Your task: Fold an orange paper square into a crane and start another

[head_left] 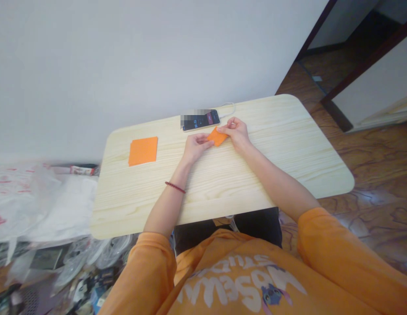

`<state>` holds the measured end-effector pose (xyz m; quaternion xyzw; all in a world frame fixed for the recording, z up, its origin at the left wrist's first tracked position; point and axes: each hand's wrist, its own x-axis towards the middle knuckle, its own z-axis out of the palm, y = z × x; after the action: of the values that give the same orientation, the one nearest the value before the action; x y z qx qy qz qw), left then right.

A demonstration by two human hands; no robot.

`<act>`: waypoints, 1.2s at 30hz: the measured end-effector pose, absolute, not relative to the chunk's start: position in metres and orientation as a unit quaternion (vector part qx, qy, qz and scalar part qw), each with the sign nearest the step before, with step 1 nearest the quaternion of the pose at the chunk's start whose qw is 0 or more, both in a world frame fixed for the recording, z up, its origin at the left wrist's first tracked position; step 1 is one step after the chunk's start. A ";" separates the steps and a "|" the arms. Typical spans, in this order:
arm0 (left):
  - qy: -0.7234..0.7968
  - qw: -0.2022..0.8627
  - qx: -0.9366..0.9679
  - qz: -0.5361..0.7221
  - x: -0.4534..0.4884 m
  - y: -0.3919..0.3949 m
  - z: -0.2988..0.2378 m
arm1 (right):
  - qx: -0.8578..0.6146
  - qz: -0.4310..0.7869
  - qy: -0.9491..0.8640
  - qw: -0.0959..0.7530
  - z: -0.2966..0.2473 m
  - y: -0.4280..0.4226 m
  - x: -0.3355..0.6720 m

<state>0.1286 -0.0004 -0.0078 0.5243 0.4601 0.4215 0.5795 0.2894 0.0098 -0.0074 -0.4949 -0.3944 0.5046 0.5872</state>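
A small folded piece of orange paper (218, 137) is held between both hands over the table, near its back edge. My left hand (196, 147) pinches its left corner, with a dark red bracelet on that wrist. On the other side, my right hand (235, 132) has thumb and fingers closed on the upper right edge. Farther left on the table lies a stack of square orange paper sheets (143, 151), apart from both hands.
A phone (201, 120) with a lit screen and a white cable (228, 110) lies behind the hands. The pale wooden table (289, 144) stands against a white wall. Plastic bags (65, 205) and clutter fill the left side; a doorway opens at the right.
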 end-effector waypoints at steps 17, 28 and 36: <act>0.467 0.561 0.503 0.463 0.139 0.005 -0.015 | -0.479 0.521 -0.439 0.554 -0.006 0.008 0.287; 0.458 0.572 0.464 0.498 0.139 0.006 -0.013 | -0.483 0.503 -0.465 0.546 -0.007 0.008 0.290; 0.472 0.542 0.448 0.532 0.144 0.001 -0.011 | -0.493 0.486 -0.455 0.560 -0.008 0.007 0.289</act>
<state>0.1442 0.0010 -0.0107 0.4478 0.4719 0.5322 0.5418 0.2893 0.0067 -0.0076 -0.4934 -0.4552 0.4856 0.5599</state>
